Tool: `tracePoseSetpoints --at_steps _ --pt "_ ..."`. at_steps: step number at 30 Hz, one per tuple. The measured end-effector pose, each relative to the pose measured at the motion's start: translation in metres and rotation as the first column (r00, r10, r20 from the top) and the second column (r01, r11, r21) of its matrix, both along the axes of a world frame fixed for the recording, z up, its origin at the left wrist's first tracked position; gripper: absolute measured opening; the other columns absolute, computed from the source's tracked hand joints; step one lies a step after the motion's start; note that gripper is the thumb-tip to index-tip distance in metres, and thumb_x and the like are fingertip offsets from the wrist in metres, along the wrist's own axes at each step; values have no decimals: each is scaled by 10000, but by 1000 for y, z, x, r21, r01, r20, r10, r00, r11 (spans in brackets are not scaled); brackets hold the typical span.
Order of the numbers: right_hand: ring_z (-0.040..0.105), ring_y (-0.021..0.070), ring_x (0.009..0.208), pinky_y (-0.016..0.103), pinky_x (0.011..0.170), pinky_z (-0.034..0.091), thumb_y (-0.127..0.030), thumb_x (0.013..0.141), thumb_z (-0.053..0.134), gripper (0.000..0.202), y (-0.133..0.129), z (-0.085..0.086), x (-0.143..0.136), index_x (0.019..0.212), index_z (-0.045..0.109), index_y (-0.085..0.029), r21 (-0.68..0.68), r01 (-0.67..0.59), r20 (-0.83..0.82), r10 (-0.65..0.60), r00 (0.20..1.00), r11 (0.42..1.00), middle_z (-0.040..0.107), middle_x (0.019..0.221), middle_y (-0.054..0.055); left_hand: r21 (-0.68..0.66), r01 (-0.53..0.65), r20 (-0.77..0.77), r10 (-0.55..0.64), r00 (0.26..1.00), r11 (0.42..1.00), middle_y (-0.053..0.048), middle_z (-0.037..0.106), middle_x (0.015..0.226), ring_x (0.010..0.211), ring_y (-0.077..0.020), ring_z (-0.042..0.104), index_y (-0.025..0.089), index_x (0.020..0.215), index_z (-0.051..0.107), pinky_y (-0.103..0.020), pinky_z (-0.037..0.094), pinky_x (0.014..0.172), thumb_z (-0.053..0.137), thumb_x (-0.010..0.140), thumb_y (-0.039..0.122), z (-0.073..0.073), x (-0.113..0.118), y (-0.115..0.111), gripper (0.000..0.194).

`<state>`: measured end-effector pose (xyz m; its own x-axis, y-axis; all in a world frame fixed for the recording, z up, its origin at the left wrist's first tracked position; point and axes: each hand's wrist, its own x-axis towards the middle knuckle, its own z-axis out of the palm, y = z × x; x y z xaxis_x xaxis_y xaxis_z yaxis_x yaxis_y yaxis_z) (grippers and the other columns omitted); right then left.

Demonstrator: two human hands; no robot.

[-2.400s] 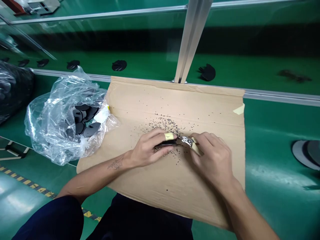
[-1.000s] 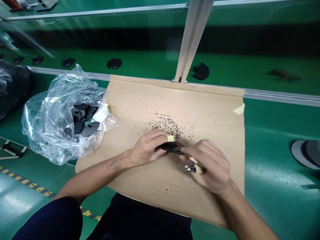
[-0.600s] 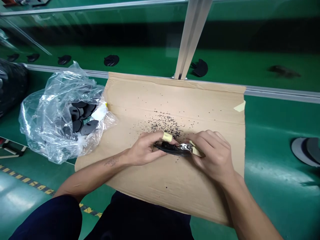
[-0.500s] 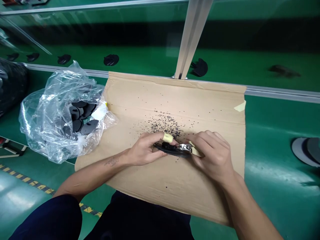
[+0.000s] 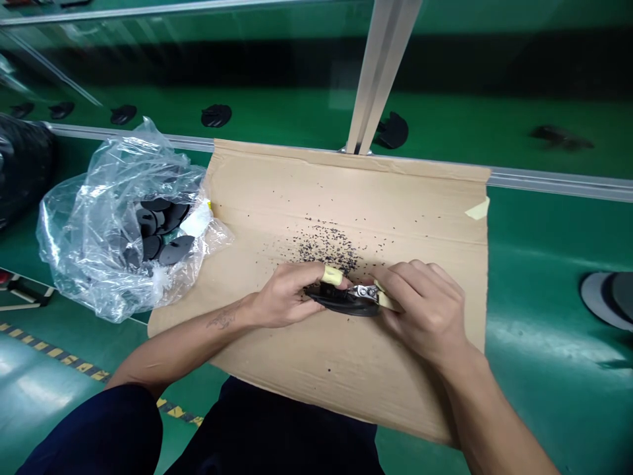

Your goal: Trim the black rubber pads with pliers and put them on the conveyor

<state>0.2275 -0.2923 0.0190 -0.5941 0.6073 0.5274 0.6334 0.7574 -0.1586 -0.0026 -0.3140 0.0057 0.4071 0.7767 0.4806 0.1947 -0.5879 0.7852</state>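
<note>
My left hand (image 5: 289,297) pinches a round black plastic part (image 5: 346,303) by its left side, with a yellow wrap on the thumb. In my right hand (image 5: 428,307) is a pair of cutting pliers (image 5: 366,291), its metal jaws against the upper side of the part. Most of the pliers' handles are hidden by the fingers, which also show yellow wrapping. Under and beyond the hands lies a cardboard sheet (image 5: 297,363), strewn with small black clippings (image 5: 326,247).
To the left, a clear plastic bag (image 5: 93,218) holds several black discs (image 5: 175,251). Black parts (image 5: 216,116) lie in a row behind the metal rail. An upright metal post (image 5: 383,72) stands at the back, and a grey-and-black object (image 5: 608,300) is at the right edge.
The black part has tilted slightly, showing more of its face, and my right hand has shifted a little to the right. Both hands keep their hold.
</note>
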Motion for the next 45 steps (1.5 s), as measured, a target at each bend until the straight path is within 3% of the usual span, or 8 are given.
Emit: tracePoseSetpoints --at_steps 18,23,28,34,37,40,43,45 --pt "459 129 578 313 580 316 -71 909 553 175 -8 6 -1 810 634 -191 117 65 94 -76 993 991 600 604 -8 62 -2 25 0 1000 998 -89 784 967 889 -130 763 133 1049 655 -186 620 792 659 910 132 -2 2 -2 139" --pt "475 122 547 293 568 346 -96 901 596 136 -9 5 -1 834 665 -192 44 54 28 -55 998 998 584 580 -21 58 -2 8 2 1000 998 -71 782 949 883 -125 759 145 1075 659 -191 619 784 663 922 161 -1 1 -2 155" --pt "514 124 579 270 596 386 -43 884 554 181 -7 1 -2 861 665 -183 29 60 -45 -58 997 998 612 616 -15 101 -58 -5 59 998 993 -57 752 876 760 -116 714 141 1025 652 -201 590 674 675 912 234 0 2 -1 149" --pt "461 152 628 312 599 302 -93 883 585 122 -4 2 2 910 658 -187 119 158 54 -165 985 980 618 661 6 169 4 -52 5 999 986 -36 727 831 679 -117 626 159 1226 630 -243 559 638 629 894 166 -2 7 -1 331" --pt "447 175 671 327 609 277 -136 893 583 127 -3 3 4 990 655 -174 149 173 99 -188 977 974 630 710 28 127 -62 -71 71 995 990 -65 746 942 737 -123 660 159 1279 610 -251 577 691 637 892 177 -4 8 -3 388" --pt "468 195 703 334 610 287 -169 894 572 160 -2 1 7 1031 653 -159 102 188 91 -197 976 977 639 747 47 -13 -125 -32 125 992 992 -87 743 1053 876 -150 701 154 1271 613 -266 595 791 642 902 216 -7 7 -3 375" --pt "534 195 716 320 629 362 -204 911 551 143 1 -2 7 1010 650 -176 -108 176 -71 -184 980 979 659 791 52 -229 -146 10 153 988 962 -75 735 1003 875 -162 700 139 1152 650 -256 595 772 637 927 293 -10 6 -1 272" --pt "592 184 727 300 651 434 -249 934 558 107 2 -1 4 976 637 -190 -307 93 -254 -175 951 947 676 823 48 -311 -151 17 164 986 938 -73 724 971 874 -179 703 130 1106 648 -272 603 763 619 946 363 -14 7 1 285"
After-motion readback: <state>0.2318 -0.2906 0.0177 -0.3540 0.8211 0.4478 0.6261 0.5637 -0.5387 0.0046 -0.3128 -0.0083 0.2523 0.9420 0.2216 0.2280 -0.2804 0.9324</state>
